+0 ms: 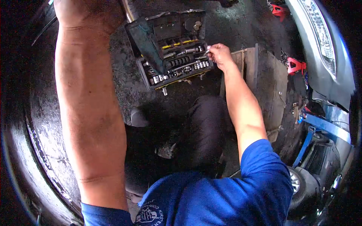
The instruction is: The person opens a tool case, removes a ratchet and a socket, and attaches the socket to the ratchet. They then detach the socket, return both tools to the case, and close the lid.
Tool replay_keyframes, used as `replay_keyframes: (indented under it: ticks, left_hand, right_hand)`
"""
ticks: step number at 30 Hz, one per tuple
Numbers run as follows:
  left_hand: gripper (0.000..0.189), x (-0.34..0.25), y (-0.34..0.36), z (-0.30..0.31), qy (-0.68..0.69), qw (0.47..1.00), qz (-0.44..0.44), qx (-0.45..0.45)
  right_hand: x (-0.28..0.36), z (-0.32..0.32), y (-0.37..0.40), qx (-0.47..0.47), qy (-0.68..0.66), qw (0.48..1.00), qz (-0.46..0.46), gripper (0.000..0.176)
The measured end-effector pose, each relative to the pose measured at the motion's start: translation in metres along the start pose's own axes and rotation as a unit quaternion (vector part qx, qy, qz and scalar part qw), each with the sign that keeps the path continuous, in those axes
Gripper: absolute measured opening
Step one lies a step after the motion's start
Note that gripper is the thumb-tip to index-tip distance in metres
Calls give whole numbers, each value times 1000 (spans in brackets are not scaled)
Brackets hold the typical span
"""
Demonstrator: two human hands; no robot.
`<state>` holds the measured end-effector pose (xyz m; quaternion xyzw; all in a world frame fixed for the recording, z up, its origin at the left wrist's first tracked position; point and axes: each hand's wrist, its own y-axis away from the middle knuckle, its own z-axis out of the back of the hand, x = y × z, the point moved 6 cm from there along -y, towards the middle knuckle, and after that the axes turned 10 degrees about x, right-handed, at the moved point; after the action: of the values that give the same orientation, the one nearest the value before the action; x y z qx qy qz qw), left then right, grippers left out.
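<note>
An open black socket set case (pixel 148 83) lies on the dark floor, its lid tilted back and its tray holding several chrome sockets (pixel 201 65) and a ratchet (pixel 181 69). At the case's right end, my right hand (pixel 220 55) has its fingers pinched on a small shiny metal piece (pixel 208 48), too small to name. My left hand (pixel 88 13) is raised close to the camera at the upper left, with its fingers hidden. Beside it shows a metal bar (pixel 129 10); a long dark strip, perhaps cloth (pixel 149 47), slants down from the bar across the case.
Right of the case lies a worn wooden board (pixel 273 88). Red stands (pixel 296 66) and a blue metal frame (pixel 324 126) are near a silver car's front (pixel 313 41) on the right. A wheel (pixel 296 184) sits at the lower right.
</note>
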<state>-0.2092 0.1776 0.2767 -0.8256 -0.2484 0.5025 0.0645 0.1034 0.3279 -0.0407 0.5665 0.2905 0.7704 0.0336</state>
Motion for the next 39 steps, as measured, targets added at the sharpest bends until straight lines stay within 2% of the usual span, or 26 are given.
replay_keyframes:
  ticks: [7, 11, 14, 17, 22, 24, 28, 32, 34, 39]
  left_hand:
    - [53, 5, 2, -7, -18, 1000, 5, -9]
    - [52, 7, 3, -7, -11, 999, 20, -36]
    - [52, 5, 3, -10, -14, 1000, 21, 9]
    - [52, 7, 0, -7, 9, 998, 37, -40]
    - [52, 8, 4, -8, 0, 1000, 20, -24]
    - [52, 8, 4, -7, 7, 999, 25, -24]
    - [53, 2, 9, -17, -4, 1000, 14, 6]
    - [53, 6, 1, -10, 29, 999, 28, 9]
    - [53, 3, 6, -15, 27, 997, 65, -10]
    - [53, 5, 6, -10, -15, 999, 25, -21]
  right_hand:
    - [-33, -28, 18, 73, 35, 996, -45, 10]
    - [-40, -41, 20, 81, 42, 995, -37, 12]
    - [-46, -46, 23, 87, 125, 986, -61, 17]
    - [-52, -48, 22, 102, 185, 974, -76, 17]
    - [-65, -45, 19, 82, 150, 981, -89, 19]
    - [-65, -34, 21, 18, 151, 984, -96, 20]
    - [-62, -28, 25, -10, 93, 993, -76, 20]
    - [-64, -39, 28, 30, 112, 987, -110, 19]
    - [-65, -48, 28, 64, 137, 982, -111, 19]
    - [-56, -68, 38, 104, 137, 976, -132, 21]
